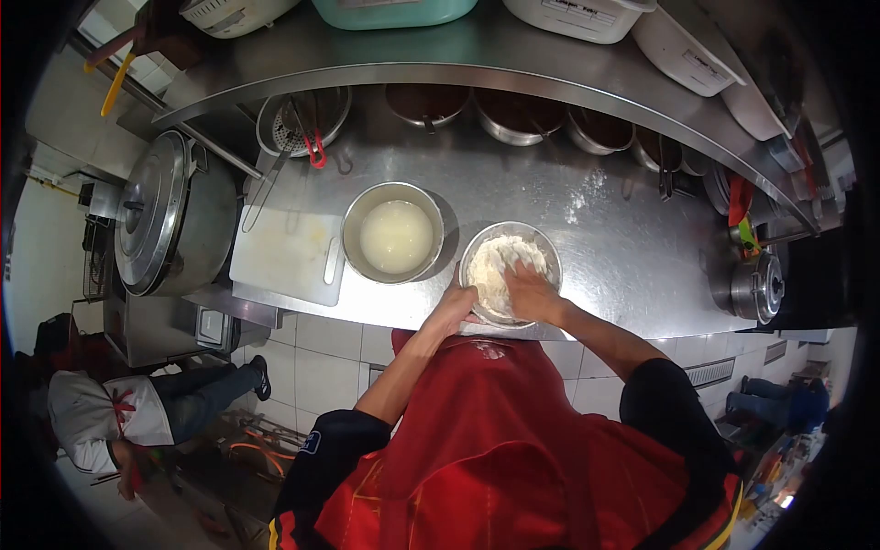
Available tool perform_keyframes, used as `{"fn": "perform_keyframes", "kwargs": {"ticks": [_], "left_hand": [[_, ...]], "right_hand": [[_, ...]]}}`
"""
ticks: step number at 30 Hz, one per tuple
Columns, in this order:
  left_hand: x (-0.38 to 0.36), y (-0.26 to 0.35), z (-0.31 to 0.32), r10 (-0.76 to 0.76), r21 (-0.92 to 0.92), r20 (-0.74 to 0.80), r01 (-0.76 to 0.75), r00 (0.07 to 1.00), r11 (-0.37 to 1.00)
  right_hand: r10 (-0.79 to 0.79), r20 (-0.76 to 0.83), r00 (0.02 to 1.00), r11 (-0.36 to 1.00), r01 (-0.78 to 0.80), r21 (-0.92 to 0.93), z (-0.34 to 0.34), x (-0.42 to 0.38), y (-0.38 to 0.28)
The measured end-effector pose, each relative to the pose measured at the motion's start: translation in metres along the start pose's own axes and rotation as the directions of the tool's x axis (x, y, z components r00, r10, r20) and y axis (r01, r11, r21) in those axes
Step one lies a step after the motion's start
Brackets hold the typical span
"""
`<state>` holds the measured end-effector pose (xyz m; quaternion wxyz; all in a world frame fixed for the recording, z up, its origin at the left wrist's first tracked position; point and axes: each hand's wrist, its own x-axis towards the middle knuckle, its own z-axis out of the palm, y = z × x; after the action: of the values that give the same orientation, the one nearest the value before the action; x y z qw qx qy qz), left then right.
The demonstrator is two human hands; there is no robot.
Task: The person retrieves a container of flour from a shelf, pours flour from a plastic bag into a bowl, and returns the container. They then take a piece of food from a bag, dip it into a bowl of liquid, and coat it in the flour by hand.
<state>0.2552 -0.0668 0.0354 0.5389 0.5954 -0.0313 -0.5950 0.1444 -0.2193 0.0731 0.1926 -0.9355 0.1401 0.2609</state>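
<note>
Right hand [530, 291] pressed flat into dough, clutching nothing; left hand [456, 307] cupping steel mixing bowl [477, 252] rim, frame centre. Risk: bowl near bench [623, 247] edge, hard push could tip it off.

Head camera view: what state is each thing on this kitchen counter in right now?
Dough bowl: full of white dough.
Right hand: pressed into the dough.
Left hand: gripping the bowl's rim.
Pot: uncovered, holding pale liquid.
Big cooker: lid on.
Cutting board: lying flat.

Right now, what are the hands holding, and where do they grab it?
The left hand holds the metal bowl by its near rim. The right hand is pressed into the white dough inside; whether it grips any cannot be told.
</note>
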Motion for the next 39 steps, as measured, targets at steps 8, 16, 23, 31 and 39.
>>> {"fn": "perform_keyframes", "kwargs": {"ticks": [8, 16, 23, 31, 39], "left_hand": [[0.006, 0.005, 0.000, -0.018, -0.116, 0.065, 0.026, 0.998, 0.993], [-0.009, 0.016, 0.002, -0.059, -0.149, 0.067, 0.069, 0.996, 0.986], [-0.041, 0.034, 0.033, 0.072, -0.115, 0.095, -0.061, 0.993, 0.991], [-0.026, 0.033, 0.022, -0.009, -0.145, 0.099, 0.023, 0.995, 0.989], [-0.019, 0.026, 0.004, -0.047, -0.227, 0.118, 0.073, 0.992, 0.971]], "right_hand": [[0.042, -0.120, 0.992, 0.993, -0.029, 0.111, 0.039, 0.014, -0.007], [0.357, -0.082, 0.930, 0.068, 0.062, 0.996, 0.071, 0.073, -0.010], [0.609, -0.286, 0.740, 0.257, 0.157, 0.954, 0.062, 0.065, -0.039], [0.187, -0.395, 0.899, 0.836, 0.065, 0.546, 0.034, 0.071, -0.009], [0.062, -0.124, 0.990, 0.908, -0.005, 0.419, 0.031, 0.052, 0.019]]}}
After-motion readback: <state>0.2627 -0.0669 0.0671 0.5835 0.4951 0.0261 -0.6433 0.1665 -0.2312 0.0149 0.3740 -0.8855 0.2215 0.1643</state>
